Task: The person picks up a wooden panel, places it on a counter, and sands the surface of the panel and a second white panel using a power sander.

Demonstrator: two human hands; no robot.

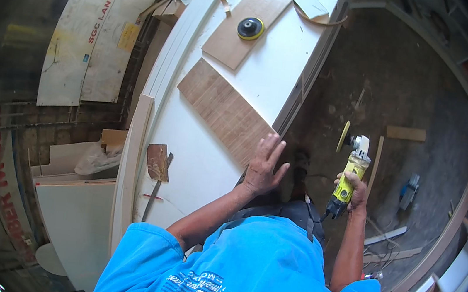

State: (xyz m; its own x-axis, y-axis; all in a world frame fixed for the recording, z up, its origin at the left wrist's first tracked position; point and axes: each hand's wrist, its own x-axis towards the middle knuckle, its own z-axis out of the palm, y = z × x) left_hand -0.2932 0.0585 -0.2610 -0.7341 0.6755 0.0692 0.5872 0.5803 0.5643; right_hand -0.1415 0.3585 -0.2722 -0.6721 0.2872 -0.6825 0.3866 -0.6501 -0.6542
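Observation:
My right hand [358, 192] grips the yellow body of an angle grinder [352, 172] over the floor, to the right of the workbench. A thin yellow-edged disc pad [343, 136] is fitted to its head, turned edge-on to me. My left hand [261, 167] lies palm down, fingers spread, at the near right end of a brown wooden board [225, 110]. This board lies slantwise across the white bench top [199, 141]. Beyond it is a second, paler board [267, 11], which bears a round black-and-yellow backing pad [250, 28].
A curved wooden strip [319, 22] lies at the bench's far end. Long white mouldings [181, 41] run along its left side, near a small brown offcut [157, 162]. On the floor at right are a blue-grey tool [409, 191], wood strips [386, 235] and loose cables.

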